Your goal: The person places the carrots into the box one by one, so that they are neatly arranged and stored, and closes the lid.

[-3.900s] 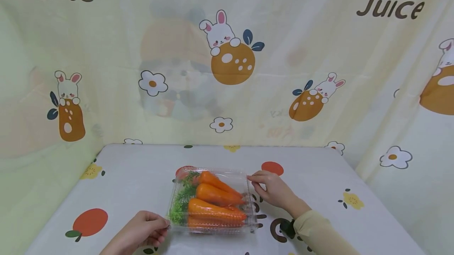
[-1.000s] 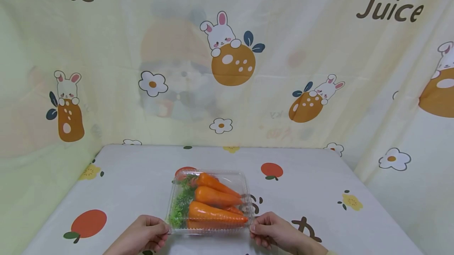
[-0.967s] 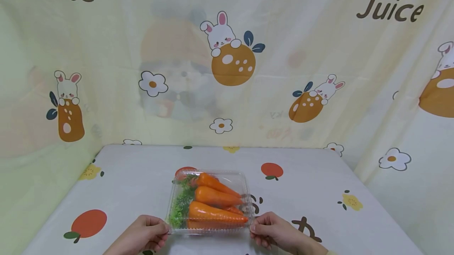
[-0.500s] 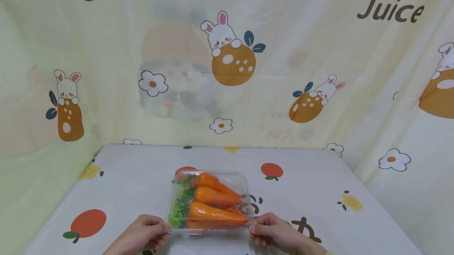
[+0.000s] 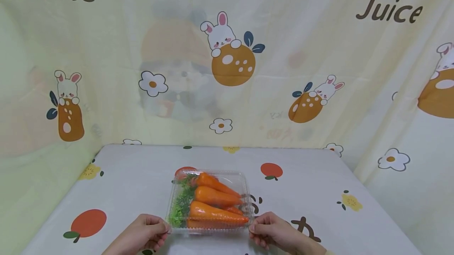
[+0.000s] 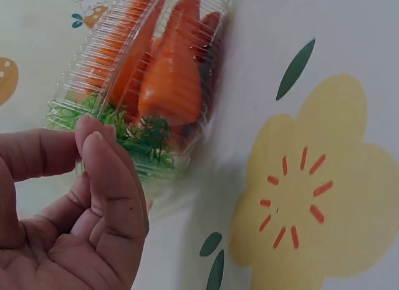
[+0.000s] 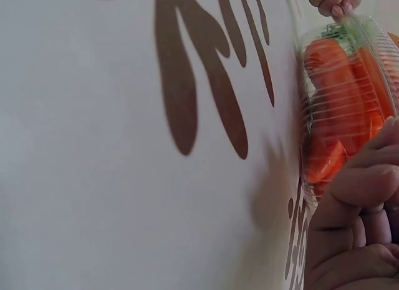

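A clear plastic clamshell box (image 5: 227,174) sits on the table near its front, lid down over several orange carrots (image 5: 217,196) with green tops (image 5: 181,203) at the left. My left hand (image 5: 144,233) pinches the box's near left corner between thumb and forefinger. At the near right corner, my right hand (image 5: 271,231) pinches the rim the same way. In the left wrist view, the left fingertips (image 6: 93,137) meet at the ridged edge beside the green tops. The right wrist view has my right hand (image 7: 358,221) at the carrot-tip end, its fingertips partly cut off by the frame.
The table wears a white cloth (image 5: 134,184) printed with fruit, flowers and brown lettering. Behind and along both sides hangs a pale curtain (image 5: 117,50) with rabbit prints, close around the table's edges.
Since the oldest frame, my right hand has come from the far right corner of the box to the near right corner. Over the last second, both hands and the box have stayed put.
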`<act>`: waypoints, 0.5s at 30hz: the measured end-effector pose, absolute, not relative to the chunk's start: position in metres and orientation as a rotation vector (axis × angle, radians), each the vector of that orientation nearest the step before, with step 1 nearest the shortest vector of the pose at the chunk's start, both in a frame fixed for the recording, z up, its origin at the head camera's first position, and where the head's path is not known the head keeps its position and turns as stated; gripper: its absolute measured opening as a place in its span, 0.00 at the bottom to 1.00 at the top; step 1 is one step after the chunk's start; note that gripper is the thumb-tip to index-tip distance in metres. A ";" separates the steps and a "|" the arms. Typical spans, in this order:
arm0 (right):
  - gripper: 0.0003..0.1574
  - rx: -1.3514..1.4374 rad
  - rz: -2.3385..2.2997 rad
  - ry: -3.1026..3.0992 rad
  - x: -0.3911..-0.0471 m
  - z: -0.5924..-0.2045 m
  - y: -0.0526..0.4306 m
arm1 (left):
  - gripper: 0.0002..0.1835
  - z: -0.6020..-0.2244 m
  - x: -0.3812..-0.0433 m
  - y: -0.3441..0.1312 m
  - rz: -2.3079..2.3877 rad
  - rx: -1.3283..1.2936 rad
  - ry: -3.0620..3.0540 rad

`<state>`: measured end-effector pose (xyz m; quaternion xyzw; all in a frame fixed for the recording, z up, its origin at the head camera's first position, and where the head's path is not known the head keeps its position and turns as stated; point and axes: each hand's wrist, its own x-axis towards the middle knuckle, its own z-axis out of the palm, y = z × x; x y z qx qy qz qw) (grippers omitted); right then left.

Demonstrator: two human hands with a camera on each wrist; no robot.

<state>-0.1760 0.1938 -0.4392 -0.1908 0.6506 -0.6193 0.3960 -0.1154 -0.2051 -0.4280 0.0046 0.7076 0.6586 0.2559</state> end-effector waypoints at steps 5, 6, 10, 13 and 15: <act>0.23 -0.471 -1.559 1.688 -0.175 -0.439 0.195 | 0.14 -0.426 -0.117 -0.204 1.759 -0.001 1.951; 0.24 -0.470 -1.556 1.692 -0.174 -0.439 0.195 | 0.14 -0.426 -0.117 -0.204 1.752 -0.001 1.958; 0.24 -0.464 -1.542 1.698 -0.174 -0.437 0.196 | 0.15 -0.424 -0.118 -0.205 1.722 0.009 1.989; 0.23 -0.459 -1.531 1.704 -0.174 -0.435 0.197 | 0.15 -0.424 -0.119 -0.206 1.708 0.022 2.005; 0.25 -0.459 -1.526 1.710 -0.173 -0.434 0.197 | 0.15 -0.424 -0.119 -0.206 1.711 0.034 1.998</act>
